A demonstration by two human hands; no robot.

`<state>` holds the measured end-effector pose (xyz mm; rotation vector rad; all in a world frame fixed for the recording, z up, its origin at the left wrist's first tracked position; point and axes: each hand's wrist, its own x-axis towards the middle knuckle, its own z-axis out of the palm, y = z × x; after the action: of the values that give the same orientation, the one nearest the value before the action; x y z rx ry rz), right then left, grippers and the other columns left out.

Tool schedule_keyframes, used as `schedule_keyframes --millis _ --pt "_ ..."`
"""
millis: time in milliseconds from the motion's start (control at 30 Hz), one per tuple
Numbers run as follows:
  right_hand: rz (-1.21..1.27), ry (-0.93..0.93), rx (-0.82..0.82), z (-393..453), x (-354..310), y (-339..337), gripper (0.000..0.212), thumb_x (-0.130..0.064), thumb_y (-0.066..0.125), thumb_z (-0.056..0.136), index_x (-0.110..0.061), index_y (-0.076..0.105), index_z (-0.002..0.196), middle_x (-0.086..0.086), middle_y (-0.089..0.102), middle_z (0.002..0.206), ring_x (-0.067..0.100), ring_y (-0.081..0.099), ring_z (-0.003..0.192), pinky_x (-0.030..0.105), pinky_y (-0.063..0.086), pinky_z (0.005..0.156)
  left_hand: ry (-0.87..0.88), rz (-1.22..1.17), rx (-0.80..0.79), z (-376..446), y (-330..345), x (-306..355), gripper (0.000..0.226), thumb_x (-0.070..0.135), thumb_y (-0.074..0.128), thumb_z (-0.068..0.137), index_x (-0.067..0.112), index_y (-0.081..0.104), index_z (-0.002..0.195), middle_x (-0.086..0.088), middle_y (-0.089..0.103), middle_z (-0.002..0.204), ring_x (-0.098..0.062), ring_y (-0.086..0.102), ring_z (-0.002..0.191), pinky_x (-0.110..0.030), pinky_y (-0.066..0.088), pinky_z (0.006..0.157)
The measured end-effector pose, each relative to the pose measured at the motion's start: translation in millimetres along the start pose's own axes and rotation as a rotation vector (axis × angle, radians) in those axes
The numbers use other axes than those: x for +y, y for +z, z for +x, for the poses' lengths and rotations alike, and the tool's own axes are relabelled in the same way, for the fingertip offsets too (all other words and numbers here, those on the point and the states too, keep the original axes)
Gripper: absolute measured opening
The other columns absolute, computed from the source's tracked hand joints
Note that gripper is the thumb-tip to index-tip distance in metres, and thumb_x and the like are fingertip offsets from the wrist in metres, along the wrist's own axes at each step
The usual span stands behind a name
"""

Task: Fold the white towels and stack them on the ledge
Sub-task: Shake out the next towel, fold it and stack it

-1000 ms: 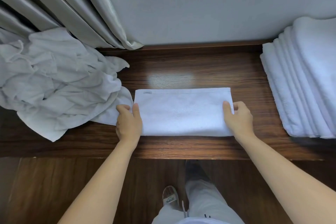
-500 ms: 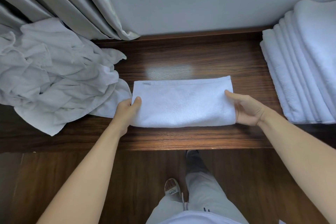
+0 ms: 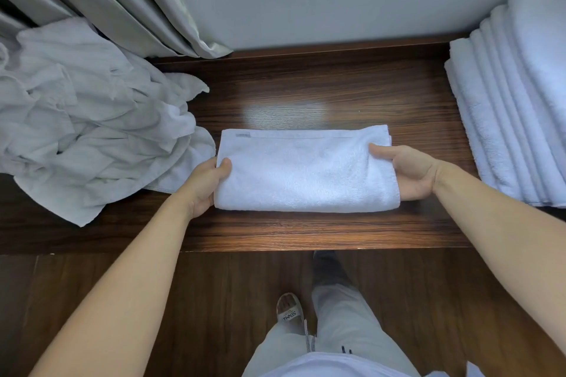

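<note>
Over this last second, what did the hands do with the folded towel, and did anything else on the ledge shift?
Both hands went from resting on the folded towel to gripping its ends: left hand thumb on top, right hand turned palm-up under the right end. The crumpled pile, the folded stack and the ledge look unchanged.

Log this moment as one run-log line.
step: lifting folded white towel | left hand: grips left end | right hand: grips right end | stack of folded white towels: right, on dark wooden ledge
</note>
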<state>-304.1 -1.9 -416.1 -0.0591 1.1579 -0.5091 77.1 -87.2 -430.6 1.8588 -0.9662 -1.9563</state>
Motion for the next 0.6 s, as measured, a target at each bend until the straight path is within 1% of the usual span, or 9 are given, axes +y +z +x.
schedule_keyframes --millis 100,167,267,367,433,500,533,567,600 --pt "-0.042 -0.004 0.069 -3 -4 1 0.039 -0.032 0.050 0.107 -0.014 0.058 0.140 0.014 0.067 0.135 0.035 0.067 0.121 0.053 0.055 0.101 0.046 0.069 0.146 -1 8 -3 0.028 0.033 0.048 0.108 0.021 0.058 0.131 0.002 0.069 0.121 -0.020 0.067 0.108 -0.039 0.058 0.086" --pt "-0.078 -0.029 0.148 -5 -4 -2 0.036 -0.021 0.055 0.105 -0.015 0.056 0.140 0.013 0.071 0.130 0.034 0.070 0.117 0.053 0.053 0.102 0.064 0.120 0.251 0 12 -7 0.024 0.034 0.051 0.106 0.018 0.059 0.122 0.000 0.067 0.118 -0.021 0.066 0.106 -0.041 0.057 0.090" --pt "-0.195 -0.090 0.281 -10 -1 1 0.031 -0.013 0.063 0.100 -0.013 0.062 0.131 0.010 0.076 0.117 0.029 0.074 0.107 0.050 0.058 0.093 0.127 0.289 0.401 -4 18 -10 0.027 0.040 0.057 0.100 0.017 0.057 0.114 0.003 0.064 0.110 -0.023 0.064 0.106 -0.042 0.055 0.089" --pt "-0.323 -0.252 0.494 -7 7 12 0.022 -0.027 0.068 0.097 -0.007 0.070 0.106 0.005 0.077 0.103 0.023 0.073 0.097 0.039 0.057 0.081 0.355 0.657 0.583 -15 28 -8 0.034 0.036 0.060 0.099 0.013 0.049 0.121 -0.002 0.060 0.117 -0.024 0.059 0.104 -0.037 0.048 0.080" --pt "-0.456 -0.421 0.641 0 13 17 0.031 -0.037 0.062 0.096 -0.009 0.061 0.081 0.002 0.069 0.086 0.023 0.066 0.083 0.032 0.047 0.070 0.649 0.956 0.665 -20 40 -5 0.040 0.028 0.065 0.096 0.009 0.051 0.127 -0.011 0.057 0.124 -0.031 0.057 0.111 -0.044 0.049 0.087" --pt "-0.661 -0.514 0.833 6 22 21 0.033 -0.035 0.056 0.096 -0.013 0.048 0.072 0.003 0.057 0.074 0.027 0.056 0.076 0.033 0.039 0.063 0.899 1.146 0.562 -17 55 -6 0.046 0.030 0.066 0.094 0.007 0.054 0.132 -0.018 0.052 0.138 -0.039 0.051 0.127 -0.052 0.047 0.102" --pt "-0.760 -0.534 0.946 7 28 25 0.028 -0.032 0.054 0.097 -0.013 0.049 0.078 0.005 0.057 0.079 0.030 0.056 0.079 0.036 0.041 0.065 0.930 1.212 0.448 -14 62 -8 0.052 0.038 0.062 0.096 0.009 0.052 0.138 -0.020 0.045 0.149 -0.041 0.042 0.139 -0.055 0.041 0.111" --pt "-0.859 -0.567 1.071 9 34 29 0.020 -0.030 0.055 0.098 -0.012 0.053 0.090 0.008 0.060 0.090 0.033 0.057 0.087 0.041 0.045 0.072 0.897 1.280 0.331 -11 69 -10 0.061 0.049 0.055 0.097 0.015 0.046 0.147 -0.018 0.034 0.159 -0.041 0.027 0.150 -0.056 0.031 0.119" --pt "-0.975 -0.653 1.182 10 41 37 0.020 -0.027 0.057 0.097 -0.010 0.055 0.106 0.012 0.060 0.104 0.036 0.057 0.097 0.046 0.047 0.081 0.842 1.348 0.235 -8 75 -13 0.070 0.061 0.046 0.098 0.022 0.036 0.155 -0.015 0.020 0.167 -0.040 0.011 0.156 -0.056 0.019 0.124"
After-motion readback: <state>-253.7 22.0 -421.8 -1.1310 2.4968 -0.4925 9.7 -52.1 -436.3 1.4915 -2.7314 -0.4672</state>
